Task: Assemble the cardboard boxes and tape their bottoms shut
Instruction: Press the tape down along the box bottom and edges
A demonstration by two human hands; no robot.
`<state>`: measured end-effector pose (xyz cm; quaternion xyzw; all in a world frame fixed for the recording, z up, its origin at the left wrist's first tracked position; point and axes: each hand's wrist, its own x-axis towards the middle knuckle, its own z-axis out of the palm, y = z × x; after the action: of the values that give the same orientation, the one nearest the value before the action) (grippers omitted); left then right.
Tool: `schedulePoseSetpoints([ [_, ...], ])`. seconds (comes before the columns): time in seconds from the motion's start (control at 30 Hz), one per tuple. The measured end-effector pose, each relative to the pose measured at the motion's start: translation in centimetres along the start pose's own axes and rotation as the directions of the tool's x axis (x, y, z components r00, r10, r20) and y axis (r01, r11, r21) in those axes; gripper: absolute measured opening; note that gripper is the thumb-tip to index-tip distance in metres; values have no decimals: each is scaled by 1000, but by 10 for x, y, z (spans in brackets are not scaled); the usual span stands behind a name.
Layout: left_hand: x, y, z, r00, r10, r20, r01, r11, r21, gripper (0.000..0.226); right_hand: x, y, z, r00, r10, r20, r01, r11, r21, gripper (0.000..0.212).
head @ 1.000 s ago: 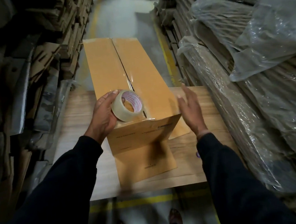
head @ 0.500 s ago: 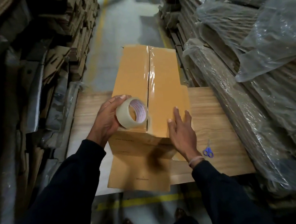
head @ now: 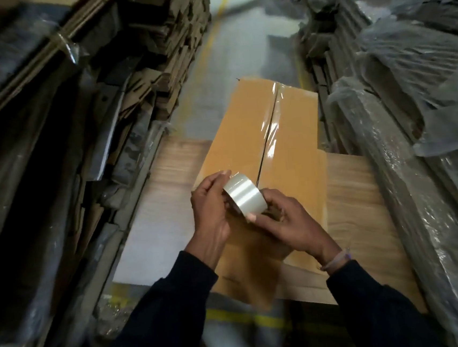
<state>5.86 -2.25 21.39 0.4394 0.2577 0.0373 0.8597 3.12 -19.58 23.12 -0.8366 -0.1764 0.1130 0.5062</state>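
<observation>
A tan cardboard box (head: 250, 143) lies lengthwise on a wooden table (head: 365, 202), its 2 flaps closed and a shiny strip of clear tape (head: 272, 130) already running down the far stretch of the seam. Half a second ago the right hand (head: 288, 223) lay flat on the box; now it has joined the left hand (head: 212, 211) on the tape roll (head: 242, 197), held just above the box's near end. Both hands curl around the roll, the right thumb on its face, likely hunting the loose end for another strip. Stacked flat cardboard (head: 171, 53) rises left of the box, plastic-wrapped bundles (head: 411, 100) to its right.
</observation>
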Motion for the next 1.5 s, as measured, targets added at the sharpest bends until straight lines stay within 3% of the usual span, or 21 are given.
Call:
schedulePoseSetpoints([
  [0.13, 4, 4, -9, 996, 78, -48, -75, 995, 60, 13, 18, -6, -16, 998, -39, 39, 38, 999, 37, 22],
  [0.27, 19, 9, -28, 965, 208, -162, -197, 977, 83, 2, 36, -23, -26, 1000, 7, -14, -9, 982, -187, 43],
  [0.43, 31, -1, -49, 927, 276, -255, -250, 960, 129, 6, 46, -27, -44, 996, 28, 88, -13, 985, -173, 42],
  [0.5, 29, -4, -52, 917, 243, -315, -221, 970, 103, 7, 51, -31, -44, 995, 57, 79, -26, 935, -354, 43],
  [0.6, 32, -7, -51, 907, 165, -387, -159, 986, 47, 2, 56, -40, -39, 986, 165, -6, -120, 691, -713, 51],
  [0.7, 34, -8, -50, 912, 125, -390, -120, 992, 37, 13, 58, -43, -40, 977, 211, -31, -160, 630, -760, 58],
  [0.9, 37, -11, -51, 912, 43, -409, -58, 998, -26, 2, 64, -41, -37, 959, 282, -23, -190, 581, -792, 61],
  [1.2, 54, -3, -60, 888, -185, -421, 196, 980, -16, 23, 59, -51, -33, 955, 288, -71, -228, 558, -798, 63],
  [1.27, 54, -1, -65, 912, -109, -396, 145, 987, 62, 16, 58, -51, -31, 957, 276, -93, -237, 549, -801, 63],
  [1.33, 53, 0, -71, 908, 150, -391, -35, 958, 284, 14, 59, -52, -29, 952, 285, -110, -254, 538, -804, 62],
  [1.43, 44, 8, -73, 821, 538, -192, -327, 718, 614, 12, 59, -54, -27, 945, 304, -122, -273, 522, -808, 60],
  [1.5, 40, 17, -67, 795, 606, 20, -433, 544, 719, 5, 60, -54, -26, 944, 305, -129, -277, 513, -812, 59],
])
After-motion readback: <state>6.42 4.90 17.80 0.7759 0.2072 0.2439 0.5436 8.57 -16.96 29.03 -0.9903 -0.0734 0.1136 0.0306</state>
